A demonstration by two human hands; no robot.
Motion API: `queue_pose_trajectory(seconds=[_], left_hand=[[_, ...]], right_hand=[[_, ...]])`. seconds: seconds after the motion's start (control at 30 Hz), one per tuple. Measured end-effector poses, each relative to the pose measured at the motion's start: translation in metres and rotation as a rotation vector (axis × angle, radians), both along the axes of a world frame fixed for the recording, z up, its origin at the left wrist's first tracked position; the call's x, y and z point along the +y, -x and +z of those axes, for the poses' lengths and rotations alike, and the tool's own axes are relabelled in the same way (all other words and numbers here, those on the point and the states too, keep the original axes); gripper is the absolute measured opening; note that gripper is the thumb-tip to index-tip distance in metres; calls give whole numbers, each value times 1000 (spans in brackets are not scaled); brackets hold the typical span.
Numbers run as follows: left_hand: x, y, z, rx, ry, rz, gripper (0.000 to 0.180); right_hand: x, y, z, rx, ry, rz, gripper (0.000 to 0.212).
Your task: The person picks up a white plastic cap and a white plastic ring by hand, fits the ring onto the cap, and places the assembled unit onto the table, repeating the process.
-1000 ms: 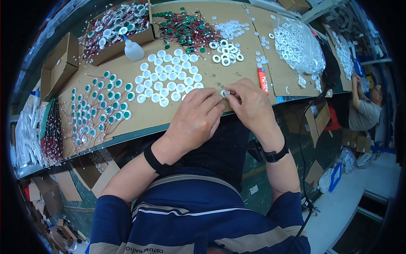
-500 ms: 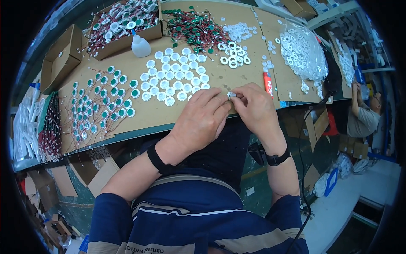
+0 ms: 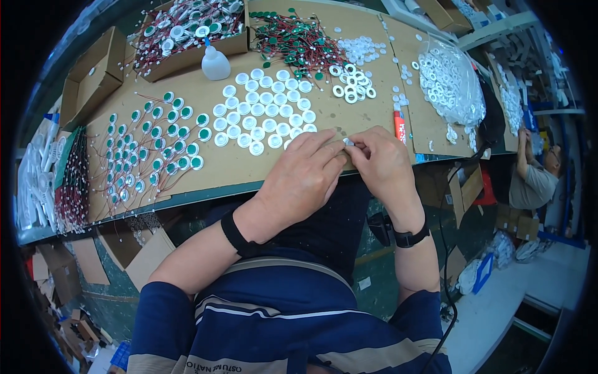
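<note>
At the front edge of the cardboard-covered table my two hands are close together. My right hand (image 3: 383,161) pinches a small whitish disc (image 3: 347,142) between thumb and fingertips. Beside it, my left hand (image 3: 304,171) has its fingers bent and drawn together, the tips close to the disc; the underside and whatever it may hold are hidden. Just beyond the left hand lie rows of round white caps (image 3: 269,125). A loose pile of white rings (image 3: 352,84) lies farther off, next to a scatter of small translucent discs (image 3: 361,50).
Wired green-and-white discs (image 3: 184,133) cover the left side. Behind are a tangle of red-wired green discs (image 3: 299,40), a full cardboard box (image 3: 187,56) and a squeeze bottle (image 3: 215,64). To the right are a red tube (image 3: 399,126) and a bag of rings (image 3: 450,81). Another person (image 3: 537,177) works far right.
The table and its contents have shifted slightly rightward in the picture. My hands stay together at the small disc, with only small movements of the fingers.
</note>
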State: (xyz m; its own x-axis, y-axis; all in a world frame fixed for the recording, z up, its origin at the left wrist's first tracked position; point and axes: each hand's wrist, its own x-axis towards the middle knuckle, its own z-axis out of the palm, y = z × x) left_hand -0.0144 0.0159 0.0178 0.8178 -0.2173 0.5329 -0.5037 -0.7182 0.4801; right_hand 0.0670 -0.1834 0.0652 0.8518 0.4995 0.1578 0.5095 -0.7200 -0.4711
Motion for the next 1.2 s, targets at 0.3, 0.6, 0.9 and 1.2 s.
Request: queue_pose_trajectory(seconds=[0.3, 0.6, 0.9, 1.2], left_hand=[[3, 1, 1, 19, 20, -63, 29], [3, 1, -1, 20, 14, -60, 28], [2, 1, 1, 26, 8, -60, 28], [0, 2, 0, 37, 46, -34, 28]], right_hand=[[-8, -6, 8, 89, 7, 75, 21], [-6, -2, 6, 96, -12, 19, 20], [-3, 2, 4, 60, -41, -16, 18], [-3, 2, 2, -11, -2, -6, 17]])
